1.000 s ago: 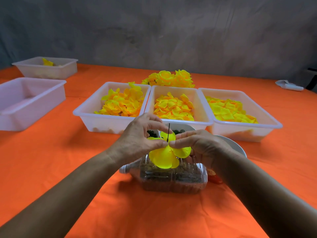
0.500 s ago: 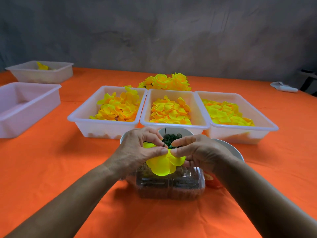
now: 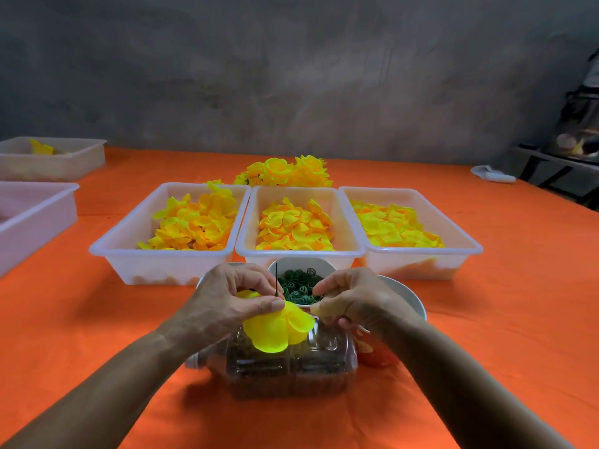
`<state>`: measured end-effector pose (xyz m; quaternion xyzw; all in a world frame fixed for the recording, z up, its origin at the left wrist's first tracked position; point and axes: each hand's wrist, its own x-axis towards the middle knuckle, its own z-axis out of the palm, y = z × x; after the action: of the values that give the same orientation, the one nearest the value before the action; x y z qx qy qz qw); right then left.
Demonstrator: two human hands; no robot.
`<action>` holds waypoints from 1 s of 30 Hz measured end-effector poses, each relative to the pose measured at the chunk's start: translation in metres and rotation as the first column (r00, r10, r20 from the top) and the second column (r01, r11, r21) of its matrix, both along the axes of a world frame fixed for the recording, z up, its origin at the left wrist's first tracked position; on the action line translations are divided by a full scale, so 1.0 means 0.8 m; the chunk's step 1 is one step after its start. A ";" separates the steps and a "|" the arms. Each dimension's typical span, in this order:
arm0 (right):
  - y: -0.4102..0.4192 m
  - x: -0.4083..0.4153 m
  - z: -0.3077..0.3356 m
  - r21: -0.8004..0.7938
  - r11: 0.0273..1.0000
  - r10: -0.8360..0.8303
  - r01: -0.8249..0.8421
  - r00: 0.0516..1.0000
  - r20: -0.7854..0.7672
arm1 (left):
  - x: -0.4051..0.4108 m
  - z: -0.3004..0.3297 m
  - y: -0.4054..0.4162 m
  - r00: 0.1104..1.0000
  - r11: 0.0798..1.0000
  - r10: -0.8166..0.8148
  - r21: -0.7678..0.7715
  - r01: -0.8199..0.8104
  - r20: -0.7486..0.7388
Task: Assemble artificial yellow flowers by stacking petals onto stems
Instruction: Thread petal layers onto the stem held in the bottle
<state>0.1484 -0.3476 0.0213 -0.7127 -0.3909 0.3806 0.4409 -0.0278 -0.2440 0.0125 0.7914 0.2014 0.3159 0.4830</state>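
Observation:
My left hand (image 3: pixel 233 303) pinches a thin dark stem (image 3: pixel 276 280) that pokes up through a stack of bright yellow petals (image 3: pixel 275 328). The petals hang below my fingers, over a clear plastic container (image 3: pixel 291 367) of dark pieces. My right hand (image 3: pixel 353 299) is just right of the petals, fingers curled, thumb tip touching the petal edge; it holds nothing I can make out. Behind the hands stand three white trays of loose yellow petals: left (image 3: pixel 107 251), middle (image 3: pixel 298 252), right (image 3: pixel 466 247).
A white bowl (image 3: pixel 301 265) of small green rings sits between my hands and the middle tray. Finished yellow flowers (image 3: pixel 285 171) lie behind the trays. Two more white trays (image 3: pixel 39 205) (image 3: pixel 81 157) stand at far left. A red-orange object (image 3: pixel 376 354) lies right of the container.
My right hand has let go of the petals and drawn slightly to the right. The left hand keeps the stem and petals. The view has tilted up a little.

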 end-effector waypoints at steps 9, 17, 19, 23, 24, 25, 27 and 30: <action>0.029 0.118 0.017 0.328 0.908 -0.402 0.259 0.757 0.515 | 0.001 -0.003 -0.004 0.999 0.998 -0.009 -0.055 0.011 0.038; 0.072 0.200 0.001 -0.248 0.889 -0.069 0.385 0.648 0.759 | -0.001 -0.010 0.002 0.999 0.989 -0.010 -0.148 0.015 0.032; 0.078 0.207 -0.003 -0.319 0.870 -0.021 0.375 0.676 0.737 | -0.001 -0.011 0.003 1.000 0.987 0.001 -0.161 0.004 0.027; 0.086 0.213 -0.012 -0.322 0.863 -0.023 0.389 0.668 0.744 | -0.002 -0.008 0.000 1.000 0.988 -0.005 -0.157 0.009 0.025; 0.086 0.213 -0.014 -0.271 0.874 -0.073 0.404 0.660 0.748 | -0.002 -0.007 0.000 1.000 0.987 -0.008 -0.160 0.012 0.028; 0.087 0.214 -0.017 -0.200 0.888 -0.136 0.414 0.652 0.746 | -0.002 -0.006 -0.001 0.999 0.987 -0.011 -0.163 0.015 0.030; 0.086 0.215 -0.021 -0.014 0.904 -0.288 0.427 0.633 0.719 | -0.002 -0.006 -0.002 0.999 0.986 -0.012 -0.168 0.018 0.033; 0.081 0.212 -0.024 0.230 0.863 -0.473 0.450 0.563 0.678 | -0.002 -0.006 -0.001 1.000 0.984 -0.009 -0.177 0.014 0.028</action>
<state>0.3183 -0.2826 0.0024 -0.8728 -0.3363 -0.0611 0.3483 -0.0290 -0.2451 0.0073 0.7422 0.2175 0.3045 0.5560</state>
